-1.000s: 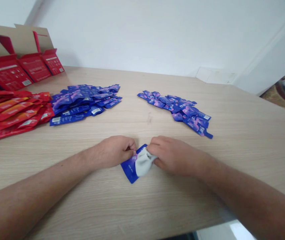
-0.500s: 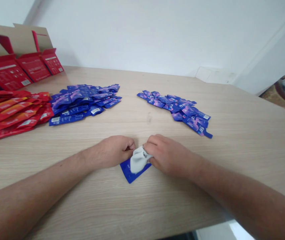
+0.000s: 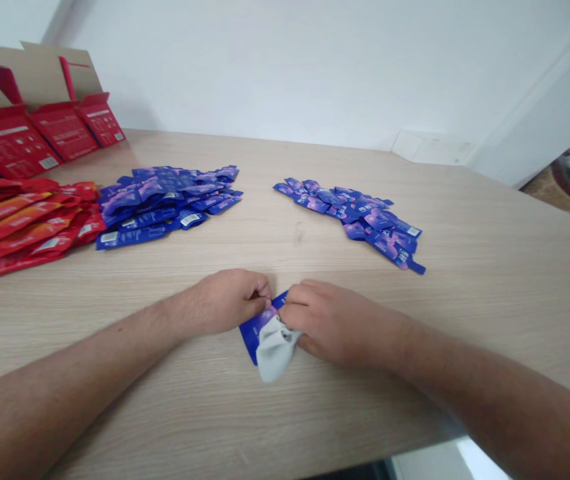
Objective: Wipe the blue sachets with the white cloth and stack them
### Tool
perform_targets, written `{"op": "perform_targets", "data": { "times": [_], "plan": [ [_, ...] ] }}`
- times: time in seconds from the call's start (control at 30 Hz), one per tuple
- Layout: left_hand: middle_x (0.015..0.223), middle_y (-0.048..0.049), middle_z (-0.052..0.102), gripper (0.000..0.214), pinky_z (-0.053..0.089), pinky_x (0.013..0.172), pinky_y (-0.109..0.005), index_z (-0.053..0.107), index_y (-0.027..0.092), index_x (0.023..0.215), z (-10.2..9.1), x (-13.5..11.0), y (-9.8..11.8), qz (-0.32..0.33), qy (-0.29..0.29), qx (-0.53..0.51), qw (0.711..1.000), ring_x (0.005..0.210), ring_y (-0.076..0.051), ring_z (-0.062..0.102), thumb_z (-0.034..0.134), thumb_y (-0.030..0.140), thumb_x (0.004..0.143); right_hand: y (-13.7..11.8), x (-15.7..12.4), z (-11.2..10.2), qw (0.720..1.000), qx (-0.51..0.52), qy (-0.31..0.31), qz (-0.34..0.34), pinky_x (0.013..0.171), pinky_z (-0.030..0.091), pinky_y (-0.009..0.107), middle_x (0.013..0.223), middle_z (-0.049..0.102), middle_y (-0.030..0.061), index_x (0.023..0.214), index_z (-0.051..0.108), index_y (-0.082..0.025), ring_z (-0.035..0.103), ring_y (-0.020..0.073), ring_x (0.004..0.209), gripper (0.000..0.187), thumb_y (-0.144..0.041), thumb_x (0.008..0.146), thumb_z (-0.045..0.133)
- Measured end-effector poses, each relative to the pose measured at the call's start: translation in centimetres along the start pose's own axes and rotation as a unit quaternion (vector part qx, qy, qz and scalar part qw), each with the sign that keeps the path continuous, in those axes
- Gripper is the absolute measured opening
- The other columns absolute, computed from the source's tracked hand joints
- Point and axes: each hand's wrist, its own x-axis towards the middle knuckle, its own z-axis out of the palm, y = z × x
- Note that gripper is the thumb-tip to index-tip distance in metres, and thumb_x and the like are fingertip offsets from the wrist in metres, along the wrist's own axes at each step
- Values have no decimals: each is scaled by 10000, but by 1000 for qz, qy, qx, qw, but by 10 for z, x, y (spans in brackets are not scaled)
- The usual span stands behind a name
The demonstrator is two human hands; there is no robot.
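Note:
A blue and purple sachet (image 3: 251, 333) lies flat on the wooden table in front of me. At its upper left edge, my left hand (image 3: 235, 300) is closed, pinching the sachet's border between thumb and fingers. My right hand (image 3: 327, 320) is closed around a bunched light grey cloth (image 3: 275, 353), pressed onto the sachet's right side. The cloth's loose end hangs over the sachet's lower edge. Cloth and fingers hide much of the sachet's printed face.
Similar blue sachets (image 3: 159, 197) are heaped at the left, beside a pile of red sachets (image 3: 29, 220). More blue sachets (image 3: 359, 217) lie overlapping at the right. Open red cardboard boxes (image 3: 62, 130) stand at the back left. A white wall rises behind the table (image 3: 175, 400).
My right hand has drawn the cloth down toward me across the sachet, uncovering part of its upper printed face. My left hand has stayed in place on the border.

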Motion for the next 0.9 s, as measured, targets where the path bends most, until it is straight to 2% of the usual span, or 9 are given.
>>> {"op": "perform_targets", "data": {
  "times": [0.1, 0.17, 0.23, 0.43, 0.53, 0.63, 0.7, 0.8, 0.9],
  "plan": [
    [766, 37, 700, 211, 351, 585, -236, 683, 255, 867, -1, 0, 1, -2, -5, -8, 1000, 683, -130, 585, 477, 289, 837, 8, -5, -3, 999, 7, -13, 38, 799, 444, 327, 959, 603, 64, 946, 582, -178, 549, 198, 878, 57, -206, 901, 562],
    [757, 36, 694, 210, 345, 578, -238, 679, 254, 873, -1, 0, 1, -8, 0, -7, 1000, 667, -129, 578, 479, 310, 846, 13, -4, -4, 995, -12, 8, 94, 806, 444, 342, 977, 597, 79, 976, 582, -172, 548, 211, 897, 84, -207, 902, 561],
    [750, 32, 690, 213, 339, 573, -240, 676, 251, 869, 0, 0, 1, -10, 7, 1, 1000, 665, -130, 575, 475, 320, 854, 10, 0, -2, 993, -28, 29, 107, 827, 443, 356, 996, 591, 90, 987, 585, -167, 540, 223, 925, 96, -209, 904, 561],
    [767, 34, 697, 210, 353, 589, -234, 677, 248, 877, 1, 2, -2, 9, -8, -6, 1000, 688, -127, 590, 481, 320, 865, -6, -1, 0, 999, 4, -13, -31, 851, 439, 345, 959, 603, 65, 929, 590, -181, 544, 207, 919, 59, -205, 928, 536],
    [763, 38, 695, 203, 351, 582, -234, 677, 254, 894, 1, 2, -2, 11, -2, -7, 1000, 676, -123, 588, 487, 316, 861, 8, -4, -1, 999, 10, -12, 44, 839, 445, 344, 988, 596, 71, 965, 591, -179, 550, 205, 915, 73, -200, 911, 547],
    [750, 34, 691, 206, 336, 560, -239, 678, 253, 884, 1, 2, -1, 5, 9, 4, 1000, 662, -127, 583, 481, 307, 853, 11, 2, 4, 993, -25, 38, 109, 855, 443, 370, 1010, 582, 96, 1003, 593, -158, 533, 230, 939, 121, -206, 898, 559],
    [732, 30, 684, 214, 330, 553, -241, 677, 248, 862, 1, 2, -1, 4, 8, 8, 1000, 657, -130, 581, 474, 314, 855, 1, 6, 7, 996, -26, 55, 72, 872, 438, 373, 1000, 583, 96, 979, 596, -156, 524, 233, 949, 102, -207, 897, 564],
    [725, 33, 681, 217, 342, 567, -236, 675, 244, 858, 0, 2, -1, 22, -2, 0, 1000, 659, -125, 581, 468, 310, 859, -13, 6, 6, 999, -5, 27, -38, 882, 431, 364, 976, 601, 79, 937, 598, -175, 527, 223, 953, 60, -202, 915, 549],
    [733, 35, 683, 202, 338, 566, -235, 671, 243, 856, 0, 2, 0, 27, -1, 0, 1000, 658, -122, 578, 476, 292, 845, -6, 1, 3, 1000, 10, -4, -28, 840, 440, 344, 967, 603, 66, 934, 589, -186, 539, 209, 912, 45, -196, 901, 560]
  ]
}}
